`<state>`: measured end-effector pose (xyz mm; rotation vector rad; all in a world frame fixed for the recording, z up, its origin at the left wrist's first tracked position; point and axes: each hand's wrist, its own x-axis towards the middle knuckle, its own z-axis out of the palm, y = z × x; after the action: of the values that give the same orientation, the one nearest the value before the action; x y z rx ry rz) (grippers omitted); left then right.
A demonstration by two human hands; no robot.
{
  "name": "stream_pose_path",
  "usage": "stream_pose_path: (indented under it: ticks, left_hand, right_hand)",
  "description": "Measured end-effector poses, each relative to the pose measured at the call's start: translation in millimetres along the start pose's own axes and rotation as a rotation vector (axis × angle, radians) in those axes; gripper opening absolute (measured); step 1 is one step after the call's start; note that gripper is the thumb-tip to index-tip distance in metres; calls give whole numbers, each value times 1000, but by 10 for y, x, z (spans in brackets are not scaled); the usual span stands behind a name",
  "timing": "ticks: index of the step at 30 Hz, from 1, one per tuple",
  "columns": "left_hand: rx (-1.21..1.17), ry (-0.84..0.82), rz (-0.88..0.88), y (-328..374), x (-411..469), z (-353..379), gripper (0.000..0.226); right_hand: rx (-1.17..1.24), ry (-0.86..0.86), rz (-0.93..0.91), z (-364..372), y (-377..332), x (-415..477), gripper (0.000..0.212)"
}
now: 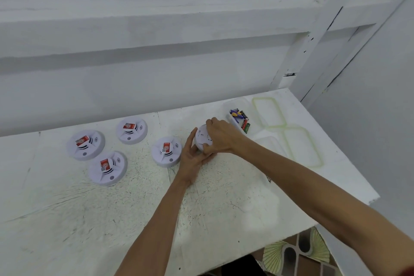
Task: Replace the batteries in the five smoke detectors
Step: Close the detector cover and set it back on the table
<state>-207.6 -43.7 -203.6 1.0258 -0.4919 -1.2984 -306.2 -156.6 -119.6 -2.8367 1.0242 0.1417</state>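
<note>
The left hand (pixel 191 160) cradles the near edge of the tilted smoke detector (pixel 202 138), thumb and fingers curled round it. The right hand (pixel 220 135) grips its far rim from above. Four other detectors (pixel 167 151) lie left of it, and the batteries (pixel 240 119) lie just beyond it.

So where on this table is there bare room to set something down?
Bare: the wide near part of the table, in front of the four resting detectors, and the wedge between the two forearms. Crowded: the far right corner, where battery tray and green-rimmed lids sit beside the right hand.
</note>
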Motion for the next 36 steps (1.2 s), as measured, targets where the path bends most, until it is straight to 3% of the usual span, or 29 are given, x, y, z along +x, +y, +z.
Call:
stream_pose_path:
  ticks: [8,11,20,25,28,31,36]
  left_hand:
    - [163,-30,25,-34,86,-20,62]
    - [252,-34,58,-46,86,-51,68]
    - [213,-85,57,-17,34,-47,80]
    - [80,-95,37,-43,64,-92,67]
    - [-37,-88,-10,-19,88,-87,72]
    - [-121,-128,-52,9,124,-105,67]
    - [-158,-152,-87,-7,142,-151,56]
  right_hand:
    - [130,13,140,100,-148,-27,47]
    - [133,1,197,70,-247,9,45]
    - [87,-45,345,138,-366,43,69]
    - [171,0,287,40,-276,10,48]
    - [140,38,218,-55,-110,-105,71]
    - [268,79,288,-19,-55,-182,94]
    - [468,235,365,32,7,-251,47]
